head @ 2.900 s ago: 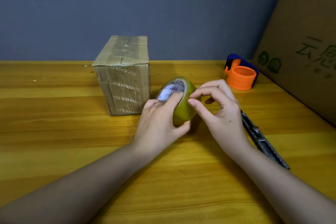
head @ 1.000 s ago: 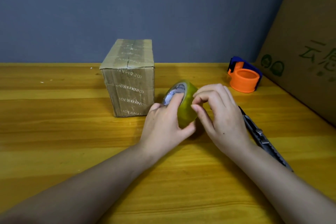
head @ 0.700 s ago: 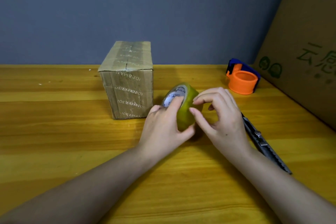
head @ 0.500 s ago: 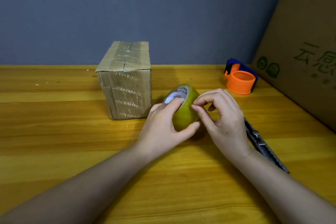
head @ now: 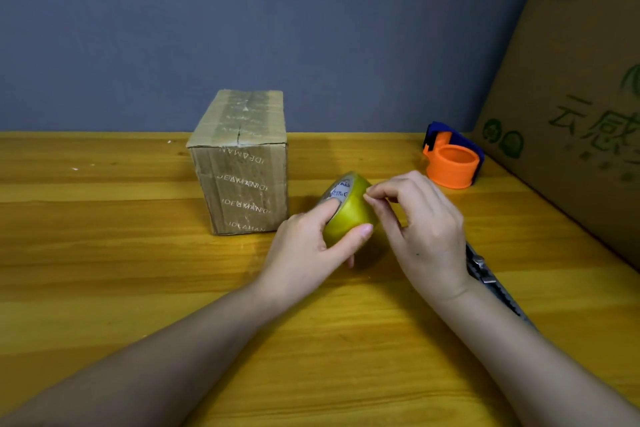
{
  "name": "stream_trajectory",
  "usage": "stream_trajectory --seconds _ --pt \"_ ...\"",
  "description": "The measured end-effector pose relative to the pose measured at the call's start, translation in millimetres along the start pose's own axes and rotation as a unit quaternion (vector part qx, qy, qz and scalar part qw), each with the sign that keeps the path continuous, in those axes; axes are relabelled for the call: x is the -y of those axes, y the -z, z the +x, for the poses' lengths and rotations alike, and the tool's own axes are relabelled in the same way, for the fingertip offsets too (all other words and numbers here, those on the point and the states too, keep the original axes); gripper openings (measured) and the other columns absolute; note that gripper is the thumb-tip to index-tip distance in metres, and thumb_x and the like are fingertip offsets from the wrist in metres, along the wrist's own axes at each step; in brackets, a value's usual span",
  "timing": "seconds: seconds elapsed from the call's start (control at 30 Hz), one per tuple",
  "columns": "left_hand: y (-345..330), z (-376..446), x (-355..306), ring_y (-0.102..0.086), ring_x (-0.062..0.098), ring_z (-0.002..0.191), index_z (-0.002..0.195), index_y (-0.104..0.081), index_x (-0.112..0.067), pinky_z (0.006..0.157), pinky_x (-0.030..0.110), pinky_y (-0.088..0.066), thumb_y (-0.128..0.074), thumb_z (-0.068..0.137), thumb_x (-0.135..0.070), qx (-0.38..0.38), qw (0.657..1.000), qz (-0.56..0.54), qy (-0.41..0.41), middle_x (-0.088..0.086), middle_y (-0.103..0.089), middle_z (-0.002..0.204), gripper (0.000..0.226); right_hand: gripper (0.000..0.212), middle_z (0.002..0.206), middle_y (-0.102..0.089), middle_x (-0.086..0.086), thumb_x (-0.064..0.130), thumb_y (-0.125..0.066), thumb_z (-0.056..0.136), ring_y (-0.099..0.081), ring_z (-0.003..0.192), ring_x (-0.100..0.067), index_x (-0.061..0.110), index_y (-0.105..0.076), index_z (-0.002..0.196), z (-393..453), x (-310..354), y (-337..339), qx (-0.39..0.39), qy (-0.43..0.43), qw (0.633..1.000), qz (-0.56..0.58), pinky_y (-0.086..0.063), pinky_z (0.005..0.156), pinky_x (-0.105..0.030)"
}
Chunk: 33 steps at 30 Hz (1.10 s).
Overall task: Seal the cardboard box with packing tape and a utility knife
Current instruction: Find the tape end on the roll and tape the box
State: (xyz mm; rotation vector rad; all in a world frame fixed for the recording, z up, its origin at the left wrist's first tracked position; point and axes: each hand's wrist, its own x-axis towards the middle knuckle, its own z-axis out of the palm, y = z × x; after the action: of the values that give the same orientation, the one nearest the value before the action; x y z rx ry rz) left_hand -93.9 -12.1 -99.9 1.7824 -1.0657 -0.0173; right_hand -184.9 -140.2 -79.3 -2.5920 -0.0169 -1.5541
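Your biggest risk right now is losing the free end of the tape. Your right hand (head: 424, 229) has its fingertips (head: 371, 192) pinched together on the upper edge of the roll of packing tape (head: 349, 215), seemingly picking at the end; whether any tape has lifted is too fine to tell. If your nail slips, the end may settle back onto the roll, or a thin sliver may tear off along the edge and leave you with a ragged start. Pulling at an angle would make that splitting more likely, so a straight peel looks safer.

A second risk is the roll twisting out of your left hand (head: 304, 250). That hand is clamped around the roll, index finger lying across its printed core and thumb pressed on the outer face, while the roll stands on edge on the bench (head: 104, 253). A hard tug from the right could turn it in your grip.

Mind the utility knife (head: 485, 274) too: it lies on the bench just behind your right wrist, partly hidden by it, and a backward sweep of your forearm could knock it.

The cardboard box (head: 242, 166) stands upright on the bench just left of the roll, near your left hand but not touching it. Its top flaps are shut, with old tape along the seam. An orange tape dispenser (head: 450, 166) sits farther back on the right.
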Motion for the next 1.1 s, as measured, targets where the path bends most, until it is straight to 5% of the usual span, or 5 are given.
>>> stream_trajectory --seconds 0.4,0.53,0.67,0.87,1.1 --pt "-3 9 3 -0.058 0.038 0.071 0.094 -0.055 -0.03 0.069 0.047 -0.051 -0.051 0.071 -0.063 -0.046 0.999 -0.004 0.019 0.014 -0.065 0.072 0.04 0.006 0.078 -0.061 -0.005 0.014 -0.06 0.088 -0.061 0.071 -0.026 0.012 -0.06 0.082 12 31 28 0.13 0.061 0.982 -0.121 -0.052 0.051 -0.039" --pt "2 13 -10 -0.067 0.025 0.077 0.075 -0.059 -0.041 0.073 0.043 -0.054 -0.051 0.065 -0.064 -0.026 0.997 -0.027 0.065 0.0 -0.07 0.075 0.026 0.009 0.084 -0.06 0.001 0.017 -0.059 0.084 -0.059 0.08 -0.022 0.017 -0.054 0.092 32 36 35 0.169 -0.029 0.982 -0.08 -0.053 0.06 -0.038" --pt "7 12 -25 -0.058 0.008 0.044 0.07 -0.06 -0.031 0.05 0.031 -0.043 -0.061 0.076 -0.052 0.002 0.993 -0.078 0.085 -0.002 -0.065 0.051 0.023 0.036 0.083 -0.059 0.009 0.015 -0.071 0.078 -0.056 0.08 -0.012 0.025 -0.052 0.107 55 23 29 0.196 -0.215 0.954 0.072 -0.051 0.074 -0.033" --pt "16 7 -33 -0.053 -0.002 0.045 0.067 -0.056 -0.029 0.053 0.025 -0.039 -0.06 0.083 -0.047 -0.013 0.994 0.007 0.106 -0.009 -0.065 0.048 0.024 0.026 0.086 -0.062 0.005 0.01 -0.073 0.076 -0.058 0.074 -0.01 0.019 -0.068 0.1 63 15 23 0.221 -0.258 0.934 0.113 -0.047 0.072 -0.02" --pt "22 -2 -48 -0.062 0.004 0.059 0.067 -0.052 -0.035 0.055 0.025 -0.041 -0.056 0.082 -0.054 -0.042 0.99 0.077 0.109 -0.007 -0.067 0.052 0.024 0.02 0.091 -0.068 0.008 0.015 -0.077 0.074 -0.061 0.076 -0.009 0.021 -0.07 0.092 67 19 24 0.216 -0.288 0.926 0.112 -0.052 0.082 -0.031"
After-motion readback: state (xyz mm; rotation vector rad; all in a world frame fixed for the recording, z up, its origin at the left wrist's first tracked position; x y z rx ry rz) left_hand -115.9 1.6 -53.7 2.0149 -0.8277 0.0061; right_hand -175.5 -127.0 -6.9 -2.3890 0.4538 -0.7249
